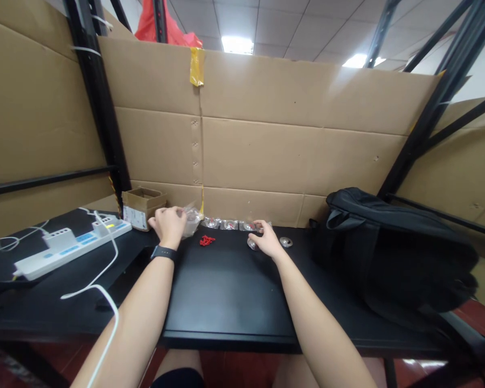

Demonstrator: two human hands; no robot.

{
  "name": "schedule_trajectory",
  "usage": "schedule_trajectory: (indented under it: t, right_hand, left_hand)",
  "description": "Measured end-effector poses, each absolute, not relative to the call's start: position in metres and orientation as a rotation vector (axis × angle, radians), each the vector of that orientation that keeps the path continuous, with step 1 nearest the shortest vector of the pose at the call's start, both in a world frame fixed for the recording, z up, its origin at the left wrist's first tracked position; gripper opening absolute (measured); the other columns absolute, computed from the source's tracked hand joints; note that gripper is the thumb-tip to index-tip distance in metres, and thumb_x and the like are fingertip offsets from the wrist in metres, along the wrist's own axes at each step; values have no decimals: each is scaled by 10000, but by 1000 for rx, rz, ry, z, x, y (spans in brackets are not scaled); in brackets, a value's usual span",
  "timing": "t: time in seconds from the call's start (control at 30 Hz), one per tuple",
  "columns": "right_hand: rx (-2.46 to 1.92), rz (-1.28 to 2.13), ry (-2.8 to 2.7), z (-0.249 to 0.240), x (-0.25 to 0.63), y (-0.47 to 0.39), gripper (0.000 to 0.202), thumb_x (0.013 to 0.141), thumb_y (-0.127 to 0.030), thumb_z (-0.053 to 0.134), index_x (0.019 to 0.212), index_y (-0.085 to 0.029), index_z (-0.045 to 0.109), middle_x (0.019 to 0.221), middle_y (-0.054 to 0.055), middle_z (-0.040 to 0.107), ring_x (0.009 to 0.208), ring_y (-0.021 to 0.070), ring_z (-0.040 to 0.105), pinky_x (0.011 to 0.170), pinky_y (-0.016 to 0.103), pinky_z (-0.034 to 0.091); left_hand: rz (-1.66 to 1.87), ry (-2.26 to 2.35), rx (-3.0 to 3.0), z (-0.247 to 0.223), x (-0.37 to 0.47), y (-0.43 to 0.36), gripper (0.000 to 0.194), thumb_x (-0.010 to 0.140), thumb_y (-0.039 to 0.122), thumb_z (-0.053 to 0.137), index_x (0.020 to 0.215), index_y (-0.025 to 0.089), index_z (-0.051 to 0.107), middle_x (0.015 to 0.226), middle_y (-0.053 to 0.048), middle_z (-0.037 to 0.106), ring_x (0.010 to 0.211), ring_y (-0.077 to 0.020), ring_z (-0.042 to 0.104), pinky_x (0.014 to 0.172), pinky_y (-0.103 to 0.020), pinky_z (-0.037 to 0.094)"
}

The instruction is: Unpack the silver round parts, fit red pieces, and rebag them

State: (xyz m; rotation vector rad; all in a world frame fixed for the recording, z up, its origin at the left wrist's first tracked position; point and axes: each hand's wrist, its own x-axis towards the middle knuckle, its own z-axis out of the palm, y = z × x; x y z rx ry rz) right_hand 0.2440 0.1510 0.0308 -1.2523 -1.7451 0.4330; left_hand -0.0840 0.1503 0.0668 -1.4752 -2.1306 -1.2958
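Note:
My left hand (168,225), with a dark watch on its wrist, is at the back left of the table. Its fingers curl at the edge of a clear plastic bag (193,220), whose contents I cannot make out. Toward the back right, my right hand (268,241) reaches down with thumb and forefinger apart. Just under its thumb lies a round, shiny disc (251,244), partly covered. A metallic ring (285,242) rests to the right of that hand. Small clear packets (229,224) with round pieces form a row along the back. Between my hands sits a little heap of red pieces (206,241).
An opened cardboard box (143,207) stands behind my left hand. A white power strip (75,249) and a loose white cable (112,264) lie on the left. A large black bag (388,253) fills the right side. Cardboard panels (267,156) wall the black table (226,302).

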Motion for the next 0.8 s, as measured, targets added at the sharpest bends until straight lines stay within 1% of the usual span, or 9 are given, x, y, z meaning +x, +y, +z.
schedule_trajectory:
  t: [0.1, 0.2, 0.27, 0.37, 0.43, 0.5, 0.63, 0.7, 0.8]
  right_hand:
    - [-1402, 293, -1840, 30, 249, 149, 403, 735, -258, 708, 1128, -237, 617, 1178, 82, 601, 1169, 259, 528, 1047, 451, 376]
    - [-1539, 256, -1902, 31, 251, 144, 449, 749, -295, 719, 1184, -248, 616, 1323, 123, 538, 1270, 319, 455, 1047, 496, 356]
    - [-1590, 275, -1961, 31, 253, 142, 519, 729, -304, 747, 1227, -258, 608, 1404, 143, 491, 1331, 364, 401, 1034, 530, 353]
    - [-1632, 331, -2029, 30, 256, 142, 646, 669, -285, 804, 1280, -262, 594, 1394, 157, 522, 1354, 393, 392, 1021, 553, 355]
    - [-1612, 361, -2033, 28, 258, 145, 649, 650, -273, 820, 1265, -248, 612, 1310, 150, 593, 1278, 370, 490, 998, 519, 389]
    - [-1540, 366, -2022, 26, 259, 148, 588, 635, -253, 825, 1197, -230, 655, 1202, 126, 653, 1133, 317, 598, 945, 450, 440]
    - [-1435, 335, -1999, 25, 262, 152, 519, 575, -161, 816, 1080, -195, 700, 916, 60, 700, 783, 211, 652, 777, 336, 490]
    - [-1420, 307, -1955, 26, 262, 152, 533, 542, -137, 813, 1061, -191, 703, 823, 32, 689, 724, 194, 636, 734, 314, 488]
    - [-1361, 369, -1819, 30, 260, 151, 506, 553, -168, 805, 1044, -203, 688, 820, 16, 698, 731, 184, 652, 737, 303, 503]
  left_hand:
    - [-1251, -2118, -1395, 52, -97, 155, 228, 859, 346, 554, 848, 217, 741, 1178, -119, 656, 1185, -341, 427, 943, -507, 287]
    - [-1168, -2123, -1395, 42, -96, 158, 184, 834, 324, 586, 860, 215, 733, 1238, -112, 607, 1188, -340, 408, 927, -500, 302]
    - [-1105, -2145, -1384, 40, -92, 157, 222, 805, 296, 621, 996, 226, 709, 1254, -118, 584, 1179, -339, 413, 922, -493, 318]
    - [-1040, -2165, -1353, 46, -82, 152, 509, 758, 262, 673, 1257, 238, 578, 1308, -143, 531, 1175, -347, 416, 927, -489, 336]
    - [-1028, -2148, -1358, 53, -74, 147, 623, 755, 257, 680, 1347, 233, 488, 1355, -163, 486, 1200, -360, 405, 940, -493, 339]
    - [-1050, -2103, -1393, 61, -64, 141, 635, 783, 258, 652, 1382, 220, 443, 1397, -179, 443, 1240, -371, 385, 956, -499, 335]
    - [-1165, -1913, -1577, 72, -39, 134, 503, 842, 245, 573, 1337, 204, 490, 1404, -173, 446, 1276, -360, 382, 985, -486, 326]
    - [-1226, -1778, -1742, 73, -23, 133, 421, 849, 237, 566, 1269, 214, 550, 1348, -147, 504, 1243, -337, 424, 981, -459, 336]
    - [-1227, -1591, -2110, 68, 0, 133, 236, 874, 243, 551, 1086, 240, 654, 1194, -92, 604, 1137, -286, 510, 957, -415, 360]
